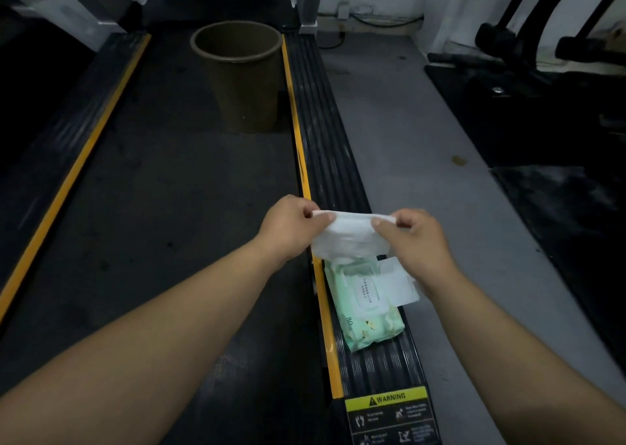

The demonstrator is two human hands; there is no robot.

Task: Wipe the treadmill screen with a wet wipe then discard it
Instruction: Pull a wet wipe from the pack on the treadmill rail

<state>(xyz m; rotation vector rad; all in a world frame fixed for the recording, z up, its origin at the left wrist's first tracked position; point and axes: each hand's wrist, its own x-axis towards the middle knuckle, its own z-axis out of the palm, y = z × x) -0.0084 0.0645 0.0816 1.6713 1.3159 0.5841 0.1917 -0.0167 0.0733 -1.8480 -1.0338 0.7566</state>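
Left hand (288, 226) pinched shut on the left end of the wet wipe (349, 238), thumb over the top edge. Right hand (415, 238) likewise closed on the right end. Wipe held taut-ish between both, long axis running left–right across the view, lower portion sagging in a soft fold. Thin, white, limp, slightly translucent. Equal reach from either hand; neither nearer.

Directly beneath: wipes pack (367, 309), pale green soft plastic, crinkled, with its white flap lid (398, 282) open toward the right. Lower edge of wipe appears just clear of the pack opening — hard to confirm, overlap in view.

Pack lying lengthwise on the ribbed black side rail (325, 133), just right of the yellow stripe (294, 106).

Farther out: trash bin (237, 72), dull brown, round, tapering, open-topped, standing on the matte dark belt (169, 190) well ahead and slightly left of the hands.

Treadmill screen not in view; presumably above frame. Judgement: wipe drawn, wiping not yet begun; next move calls for lifting up and forward.
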